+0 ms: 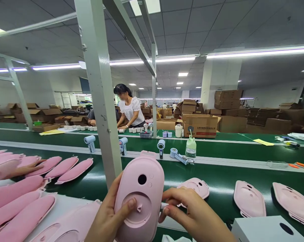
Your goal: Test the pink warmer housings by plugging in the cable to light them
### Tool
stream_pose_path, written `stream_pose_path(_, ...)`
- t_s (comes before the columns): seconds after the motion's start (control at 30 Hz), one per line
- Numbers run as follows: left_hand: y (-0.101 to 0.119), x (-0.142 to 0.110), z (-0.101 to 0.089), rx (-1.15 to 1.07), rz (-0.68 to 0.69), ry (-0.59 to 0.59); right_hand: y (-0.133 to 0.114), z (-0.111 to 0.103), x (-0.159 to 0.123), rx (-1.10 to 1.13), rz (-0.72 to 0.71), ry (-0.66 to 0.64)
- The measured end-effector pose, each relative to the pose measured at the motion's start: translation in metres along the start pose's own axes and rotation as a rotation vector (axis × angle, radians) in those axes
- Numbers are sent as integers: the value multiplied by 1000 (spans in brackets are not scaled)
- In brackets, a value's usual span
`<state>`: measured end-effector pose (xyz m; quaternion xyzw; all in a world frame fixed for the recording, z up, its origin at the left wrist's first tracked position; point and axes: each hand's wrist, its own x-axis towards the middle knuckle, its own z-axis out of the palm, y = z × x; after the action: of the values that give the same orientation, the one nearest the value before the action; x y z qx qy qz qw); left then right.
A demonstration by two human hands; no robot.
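The pink shell point(131, 176) gripped in the left hand point(109, 213) is best steadied, and the white piece point(164, 205) pinched by the right hand point(192, 210) held straight.

a factory assembly hall here, green work lines point(224, 181) running across, cardboard boxes point(201, 126) stacked behind, strip lights overhead.

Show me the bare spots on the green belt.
Bare green belt shows between the pink shell behind the right hand and the next shell rightward. Another patch lies just left of the grey post. Far left is crowded with pink shells lying side by side, a co-worker's hand among them.
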<state>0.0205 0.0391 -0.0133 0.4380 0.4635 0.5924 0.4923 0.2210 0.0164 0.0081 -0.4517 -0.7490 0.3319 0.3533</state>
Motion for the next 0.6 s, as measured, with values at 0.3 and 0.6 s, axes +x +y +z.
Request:
stream_pose_path(0.3, 3, -5, -1, 90, 45, -15, 0, 6, 7, 23, 68, 16)
stream_pose_path(0.6, 12, -7, -1, 160, 85, -53, 1, 17, 15, 29, 58, 11)
